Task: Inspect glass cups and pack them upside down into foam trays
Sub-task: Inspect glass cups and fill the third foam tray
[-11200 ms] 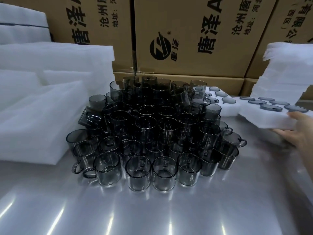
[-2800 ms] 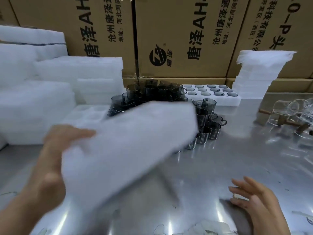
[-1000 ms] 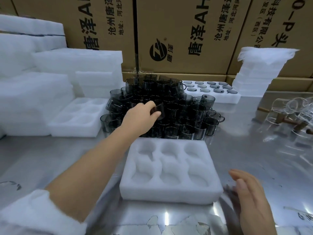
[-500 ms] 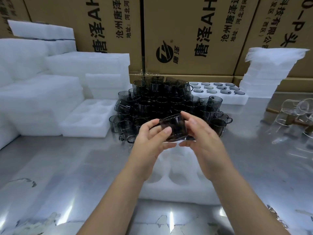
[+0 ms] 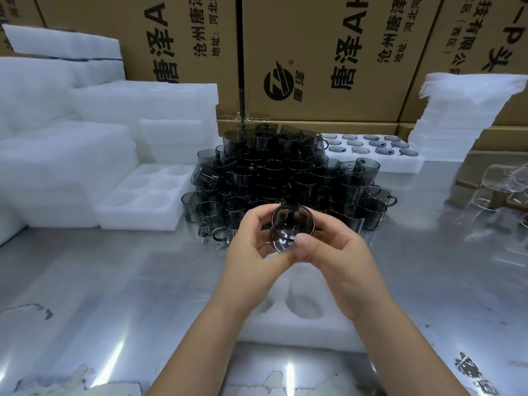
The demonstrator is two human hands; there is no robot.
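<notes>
My left hand and right hand hold one smoky glass cup, fingers curled round it, above the foam tray; cup pile just behind on the worktop.

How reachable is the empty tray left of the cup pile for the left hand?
Likely yes: only bare table lies between the left hand and that tray. It grips a cup with the right hand, so must release first.

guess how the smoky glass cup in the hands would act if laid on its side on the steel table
Probably rolls: the cup is round-walled and the table looks polished, though its handle may stop it. Likely fragile: thin-looking see-through glass. Possibly slippery, given its glossy highlights.
</notes>
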